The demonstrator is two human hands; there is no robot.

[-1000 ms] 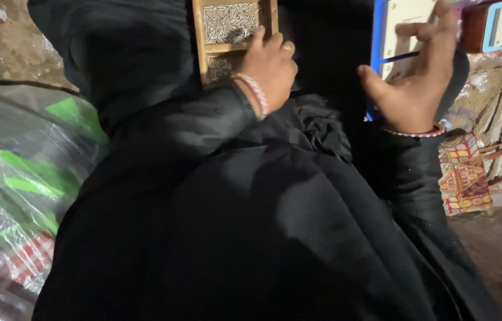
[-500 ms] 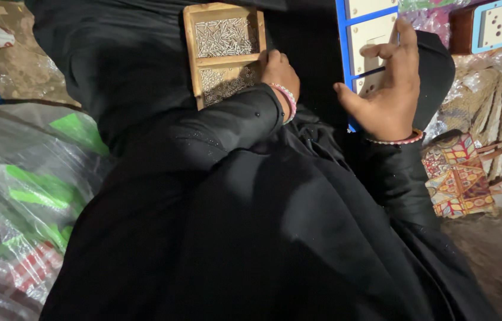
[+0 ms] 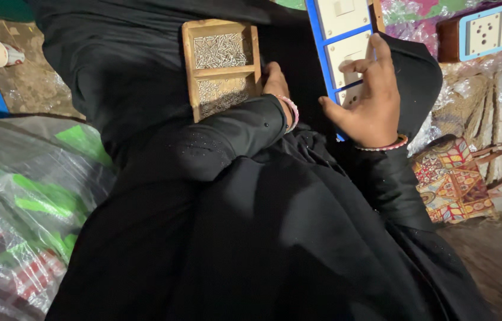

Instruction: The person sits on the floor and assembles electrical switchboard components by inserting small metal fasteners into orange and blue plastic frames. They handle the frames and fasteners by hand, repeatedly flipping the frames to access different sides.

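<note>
A wooden tray (image 3: 187, 71) with two compartments of small silver screws rests on my black-robed lap. My left hand (image 3: 279, 84) lies against the tray's right edge, with its fingers curled out of sight behind the rim and a pink bangle at the wrist. My right hand (image 3: 371, 104) grips a white switch panel with a blue frame (image 3: 343, 24). Its thumb is in front and its fingers are bent over the panel's lower plate. The panel stands upright just right of the tray.
A second socket panel in a wooden box (image 3: 494, 30) lies at the upper right. A patterned handbag (image 3: 453, 181) sits by my right knee. Plastic-wrapped bundles with green print (image 3: 25, 208) fill the left. A paper cup (image 3: 1, 52) stands on the dirt floor.
My left hand slid off the tray's lower compartment to its right edge. My right hand turned from open-palmed to closed around the panel. The view tilted, showing more of the tray.
</note>
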